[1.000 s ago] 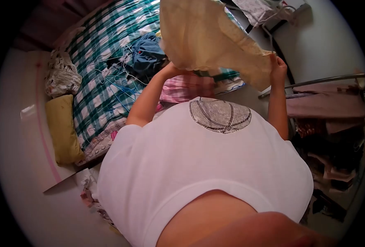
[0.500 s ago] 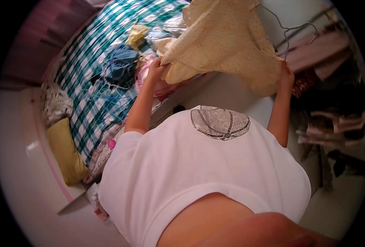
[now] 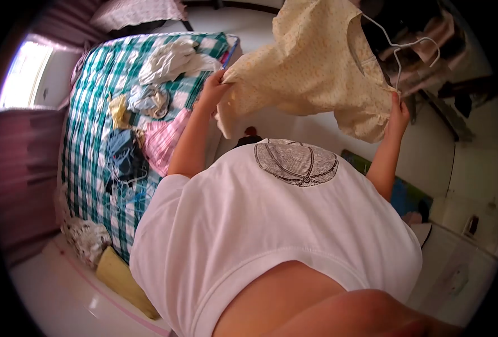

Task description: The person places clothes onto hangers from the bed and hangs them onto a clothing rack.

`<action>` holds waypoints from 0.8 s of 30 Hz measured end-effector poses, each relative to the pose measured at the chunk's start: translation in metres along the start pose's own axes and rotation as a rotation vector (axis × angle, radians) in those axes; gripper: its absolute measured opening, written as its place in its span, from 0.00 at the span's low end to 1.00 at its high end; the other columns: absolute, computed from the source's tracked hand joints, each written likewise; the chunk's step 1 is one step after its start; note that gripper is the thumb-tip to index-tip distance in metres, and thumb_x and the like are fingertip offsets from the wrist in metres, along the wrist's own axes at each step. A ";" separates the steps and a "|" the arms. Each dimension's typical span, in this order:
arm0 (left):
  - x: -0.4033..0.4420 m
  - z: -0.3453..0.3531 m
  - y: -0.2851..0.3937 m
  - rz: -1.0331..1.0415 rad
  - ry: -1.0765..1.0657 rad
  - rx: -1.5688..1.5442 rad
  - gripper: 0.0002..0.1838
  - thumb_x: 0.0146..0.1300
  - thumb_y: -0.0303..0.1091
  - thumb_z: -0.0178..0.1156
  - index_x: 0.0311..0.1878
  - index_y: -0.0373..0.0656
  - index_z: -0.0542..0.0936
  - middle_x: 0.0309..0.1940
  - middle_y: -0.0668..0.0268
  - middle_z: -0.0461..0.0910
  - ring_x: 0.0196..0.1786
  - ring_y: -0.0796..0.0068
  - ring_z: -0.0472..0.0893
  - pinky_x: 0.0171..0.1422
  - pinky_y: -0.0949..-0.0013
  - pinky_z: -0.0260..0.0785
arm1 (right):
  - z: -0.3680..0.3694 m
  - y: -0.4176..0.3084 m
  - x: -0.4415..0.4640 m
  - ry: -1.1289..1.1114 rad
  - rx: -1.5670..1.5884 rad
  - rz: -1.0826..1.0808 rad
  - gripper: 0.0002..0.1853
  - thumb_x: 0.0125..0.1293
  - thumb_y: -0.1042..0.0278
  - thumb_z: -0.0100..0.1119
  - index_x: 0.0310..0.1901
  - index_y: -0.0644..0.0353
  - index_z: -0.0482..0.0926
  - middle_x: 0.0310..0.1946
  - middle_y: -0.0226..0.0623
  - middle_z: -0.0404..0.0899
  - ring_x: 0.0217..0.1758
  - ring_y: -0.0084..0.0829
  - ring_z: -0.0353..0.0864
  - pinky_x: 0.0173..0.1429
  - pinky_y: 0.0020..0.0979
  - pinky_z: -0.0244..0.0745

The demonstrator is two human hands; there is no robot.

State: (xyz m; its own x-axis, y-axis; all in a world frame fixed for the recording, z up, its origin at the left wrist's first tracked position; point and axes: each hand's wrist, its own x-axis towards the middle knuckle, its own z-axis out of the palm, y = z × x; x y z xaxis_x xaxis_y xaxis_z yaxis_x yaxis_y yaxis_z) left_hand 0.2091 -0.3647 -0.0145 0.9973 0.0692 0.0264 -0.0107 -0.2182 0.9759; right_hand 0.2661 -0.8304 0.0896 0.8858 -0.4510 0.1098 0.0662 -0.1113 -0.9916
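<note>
Yellow flowered garment (image 3: 316, 62) is stretched between the two hands; left hand (image 3: 213, 91) and right hand (image 3: 398, 114) each pinch its edge closed, with white hanger (image 3: 395, 45) near the right.

Count on inspection: two hands, namely one left hand (image 3: 212, 90) and one right hand (image 3: 398, 115); one cream garment (image 3: 316, 73); one white hanger (image 3: 394, 46); one bed (image 3: 86, 140); one yellow cushion (image 3: 122, 283); one window (image 3: 24, 76). Blue hangers (image 3: 131, 201): tangled, number undeterminable.
</note>
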 end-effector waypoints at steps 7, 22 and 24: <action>0.059 0.071 0.014 0.104 -0.194 0.406 0.16 0.46 0.31 0.61 0.41 0.40 0.75 0.31 0.58 0.77 0.35 0.68 0.77 0.41 0.68 0.67 | -0.054 0.012 -0.006 0.083 -0.235 -0.026 0.17 0.55 0.57 0.61 0.22 0.62 0.72 0.16 0.21 0.61 0.22 0.15 0.55 0.27 0.21 0.53; 0.226 0.230 0.111 0.614 -0.444 0.170 0.06 0.52 0.25 0.57 0.35 0.41 0.76 0.31 0.63 0.77 0.37 0.64 0.76 0.41 0.66 0.67 | -0.070 -0.013 0.032 0.195 -0.605 -0.022 0.17 0.53 0.57 0.62 0.23 0.65 0.72 0.11 0.28 0.61 0.17 0.17 0.55 0.22 0.23 0.54; 0.243 0.250 0.130 0.847 -0.418 0.187 0.07 0.50 0.23 0.57 0.34 0.41 0.76 0.34 0.64 0.77 0.40 0.63 0.75 0.44 0.66 0.67 | -0.071 -0.012 0.038 0.254 -0.639 -0.008 0.17 0.52 0.57 0.63 0.23 0.65 0.72 0.11 0.30 0.62 0.16 0.20 0.56 0.22 0.24 0.55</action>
State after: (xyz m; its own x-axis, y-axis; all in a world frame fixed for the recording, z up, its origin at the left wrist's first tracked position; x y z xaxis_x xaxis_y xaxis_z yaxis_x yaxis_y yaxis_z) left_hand 0.4686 -0.6194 0.0645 0.6100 -0.5272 0.5915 -0.7632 -0.1902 0.6175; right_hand 0.2664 -0.9086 0.1110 0.7459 -0.6329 0.2075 -0.2805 -0.5810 -0.7640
